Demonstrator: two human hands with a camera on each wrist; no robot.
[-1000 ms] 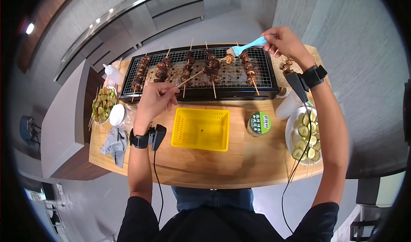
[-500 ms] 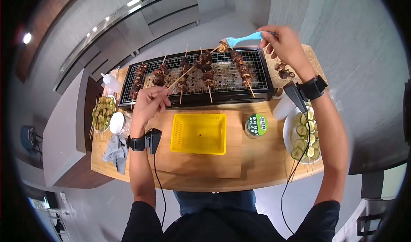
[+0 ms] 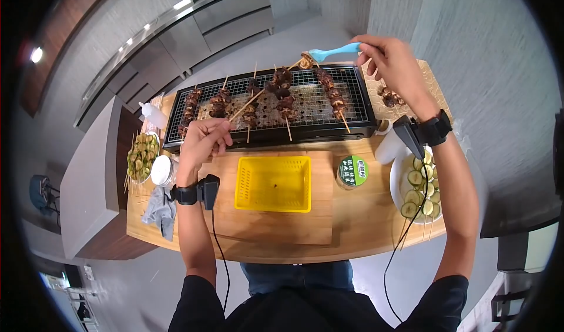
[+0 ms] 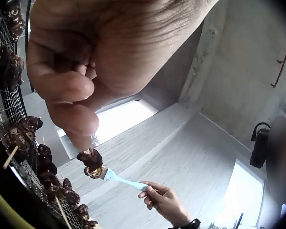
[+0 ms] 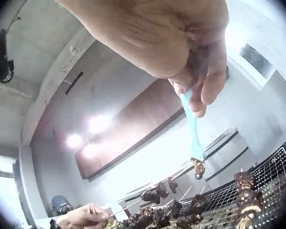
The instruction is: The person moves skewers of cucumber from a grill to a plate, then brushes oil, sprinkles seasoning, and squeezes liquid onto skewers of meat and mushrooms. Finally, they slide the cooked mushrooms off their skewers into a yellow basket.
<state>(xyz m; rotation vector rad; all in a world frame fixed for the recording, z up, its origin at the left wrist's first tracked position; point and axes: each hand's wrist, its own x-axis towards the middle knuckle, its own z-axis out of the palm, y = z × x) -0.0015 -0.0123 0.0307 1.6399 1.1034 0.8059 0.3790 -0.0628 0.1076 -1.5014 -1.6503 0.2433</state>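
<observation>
My left hand [image 3: 202, 143] pinches the bare end of a wooden skewer [image 3: 249, 106] between thumb and fingers, in front of the grill. The skewer slants up to the right over the grill, and a browned, glazed piece of food [image 3: 306, 61] sits near its far end. My right hand [image 3: 390, 64] holds a light-blue basting brush [image 3: 338, 51] by its handle, over the grill's far right corner. In the left wrist view the brush head [image 4: 109, 175] is right against the browned piece. Several dark skewers, such as one at the right [image 3: 333, 94], lie across the grill rack [image 3: 302, 97].
A yellow basket [image 3: 273, 208] sits on a wooden board [image 3: 282, 229] before the grill. Around it are a green-lidded jar [image 3: 352, 172], a plate of zucchini skewers [image 3: 399, 185], a white-lidded jar [image 3: 163, 170], a grey cloth [image 3: 158, 211], green skewers [image 3: 143, 156] and a squeeze bottle [image 3: 154, 114].
The held skewer's far end and the brush head have shifted left and toward the grill's far edge. Both hands keep their holds. In the last half second little has moved.
</observation>
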